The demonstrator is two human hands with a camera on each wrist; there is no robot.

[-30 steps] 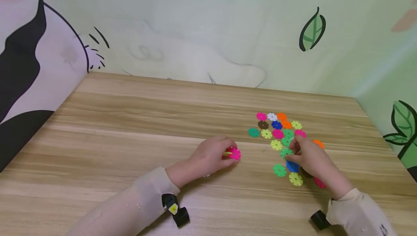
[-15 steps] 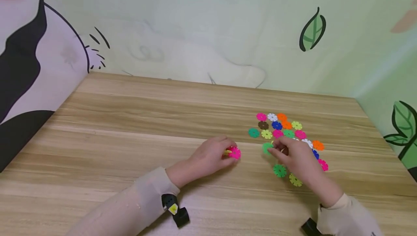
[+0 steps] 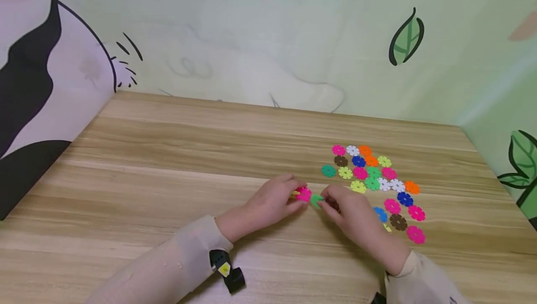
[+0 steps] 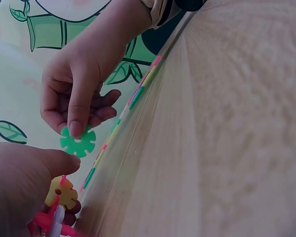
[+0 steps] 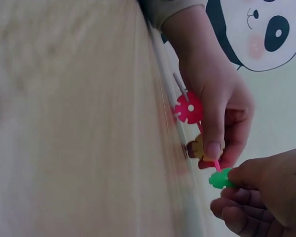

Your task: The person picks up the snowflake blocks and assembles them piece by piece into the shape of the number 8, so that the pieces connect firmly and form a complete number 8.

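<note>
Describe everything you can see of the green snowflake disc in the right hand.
The green snowflake disc is a small, flat, bright green round piece, plastic by its look, with notches cut around its rim and a small centre hole. The right hand pinches it by the edge between thumb and fingers, lifted off the wooden table. It sits right beside the pink and yellow cluster held by the left hand; whether they touch is unclear.

Head view high, facing down over table (image 3: 176, 155), wrist views close, low, facing each other, sharing green disc (image 4: 78, 142).
</note>
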